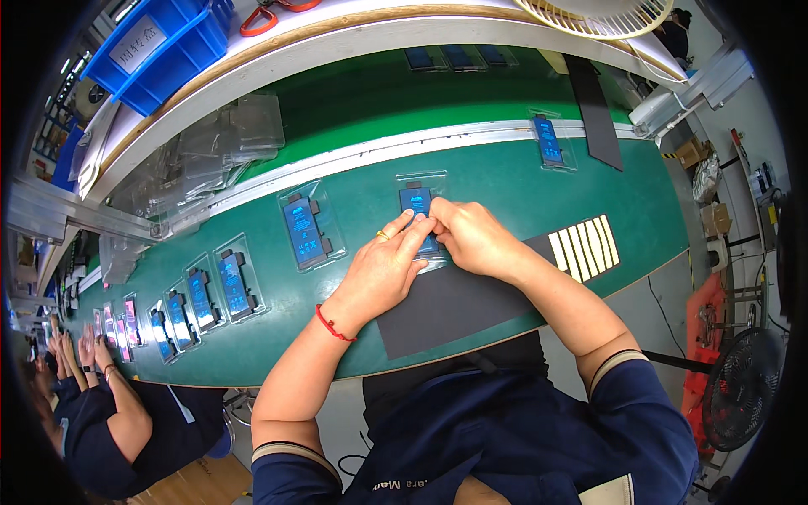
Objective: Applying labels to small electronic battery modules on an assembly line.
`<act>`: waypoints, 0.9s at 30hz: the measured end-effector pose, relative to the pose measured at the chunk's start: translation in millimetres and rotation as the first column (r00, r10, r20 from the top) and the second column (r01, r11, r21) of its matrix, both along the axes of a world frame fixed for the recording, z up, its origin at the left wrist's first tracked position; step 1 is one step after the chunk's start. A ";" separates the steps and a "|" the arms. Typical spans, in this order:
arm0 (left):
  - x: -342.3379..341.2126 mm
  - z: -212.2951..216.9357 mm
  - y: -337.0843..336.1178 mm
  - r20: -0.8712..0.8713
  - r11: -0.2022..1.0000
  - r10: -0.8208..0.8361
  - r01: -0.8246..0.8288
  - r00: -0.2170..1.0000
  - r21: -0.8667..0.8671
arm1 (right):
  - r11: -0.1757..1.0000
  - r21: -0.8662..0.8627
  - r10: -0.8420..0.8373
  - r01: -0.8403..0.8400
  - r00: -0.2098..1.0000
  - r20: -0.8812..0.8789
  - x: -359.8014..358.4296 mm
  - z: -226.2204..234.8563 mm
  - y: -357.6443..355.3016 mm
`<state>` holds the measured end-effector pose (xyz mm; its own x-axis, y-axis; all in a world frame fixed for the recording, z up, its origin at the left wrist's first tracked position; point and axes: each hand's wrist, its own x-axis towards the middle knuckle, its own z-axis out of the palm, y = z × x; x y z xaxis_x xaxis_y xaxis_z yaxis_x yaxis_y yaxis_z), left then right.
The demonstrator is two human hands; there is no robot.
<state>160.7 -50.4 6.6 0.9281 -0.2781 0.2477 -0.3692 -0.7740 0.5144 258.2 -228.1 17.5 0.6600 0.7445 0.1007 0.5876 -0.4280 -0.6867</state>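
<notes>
A blue battery [415, 199] lay in a clear tray [422, 175], beneath the grip; it was judged light, stiff and easily damaged, best held by its long edges. The left hand [383, 265] lay palm down, fingers extended onto it; the right hand [473, 237] was curled, thumb and forefinger together, though whether either grasped anything could not be told. Nearside of the grip lay a dark sheet [450, 313], with pale strips [582, 250] rightward
</notes>
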 end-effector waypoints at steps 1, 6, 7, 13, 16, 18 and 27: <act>-0.5 0.1 -0.8 0.000 1.000 -0.004 0.004 1.000 0.000 | 1.000 -0.012 0.016 -0.015 1.000 0.025 0.9 0.2 0.5; -2.2 5.3 -3.1 -0.015 0.999 0.043 -0.044 0.999 -0.020 | 0.997 -0.072 -0.016 0.024 0.994 0.109 -1.5 10.2 -3.6; -2.6 4.8 -4.1 -0.011 0.999 0.041 -0.041 0.999 -0.018 | 0.995 -0.008 -0.099 0.103 0.974 0.203 -1.8 10.3 -7.4; -2.4 3.0 2.9 0.058 0.995 0.031 -0.036 0.998 0.095 | 0.883 0.090 -0.461 0.460 0.817 0.347 51.2 14.1 -58.7; -2.9 5.9 8.2 0.119 0.967 0.036 -0.065 0.992 0.248 | 0.705 -0.007 -0.600 0.709 0.601 0.528 94.5 -1.8 -101.4; -8.3 15.0 17.9 0.039 0.956 0.188 -0.192 0.981 0.222 | 0.633 -0.167 -0.603 0.756 0.616 0.507 105.3 -6.3 -112.0; -9.4 25.9 45.1 0.013 0.844 0.492 -0.481 0.870 0.239 | 0.858 -0.168 -0.383 0.486 0.822 0.423 43.4 -6.8 -66.0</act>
